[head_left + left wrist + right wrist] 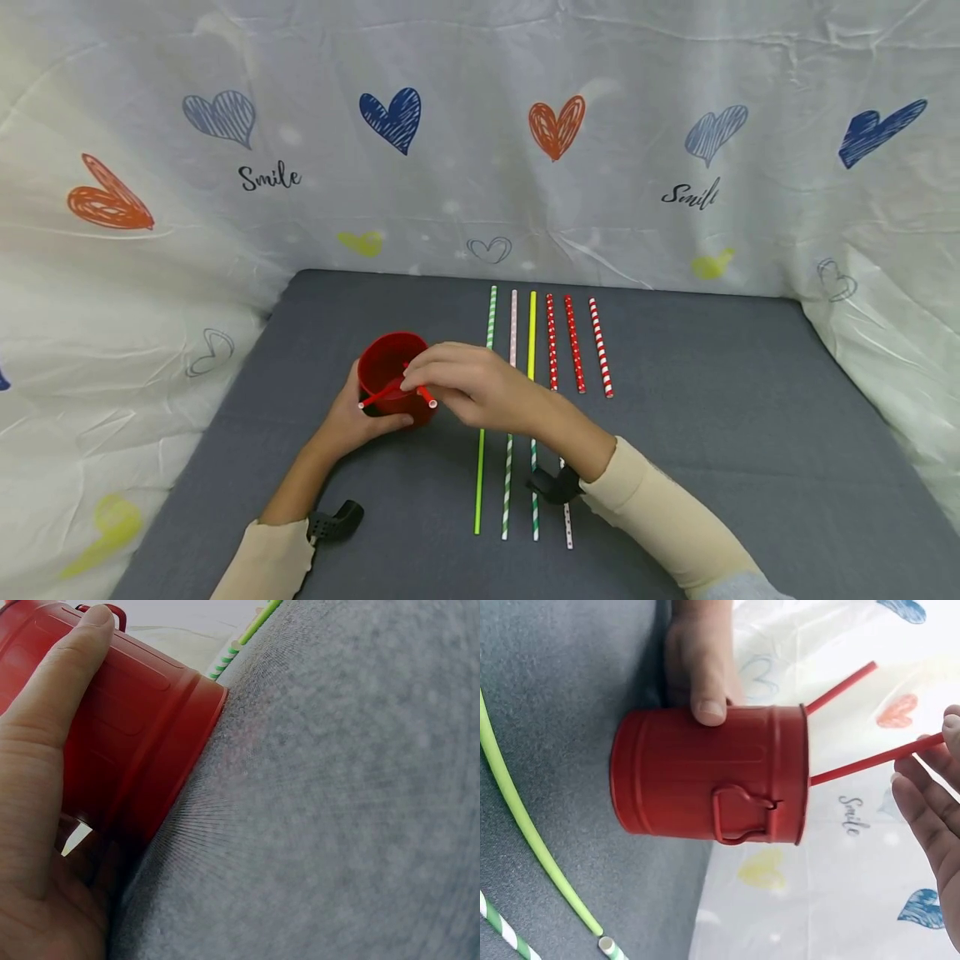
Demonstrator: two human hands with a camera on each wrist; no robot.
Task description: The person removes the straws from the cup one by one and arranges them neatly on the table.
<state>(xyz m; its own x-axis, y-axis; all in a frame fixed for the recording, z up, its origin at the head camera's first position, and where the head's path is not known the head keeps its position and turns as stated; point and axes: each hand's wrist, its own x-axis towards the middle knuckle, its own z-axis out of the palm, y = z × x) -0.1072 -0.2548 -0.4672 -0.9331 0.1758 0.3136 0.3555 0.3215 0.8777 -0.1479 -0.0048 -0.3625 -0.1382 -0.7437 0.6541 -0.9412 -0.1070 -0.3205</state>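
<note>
A red metal pail with a small wire handle on its side stands upright on the grey cloth. My left hand grips it from the left, thumb along the outer wall. One red straw leans out over the rim, untouched by my right hand. Above the pail's mouth, my right hand pinches the upper end of a second red straw between thumb and fingers. That straw's lower end is inside the pail, hidden by the wall in the right wrist view.
Right of the pail, paper straws lie in two rows. The far row has a yellow straw, a pink straw and several red-patterned straws. The near row has a light green straw and several patterned ones. A printed curtain hangs behind.
</note>
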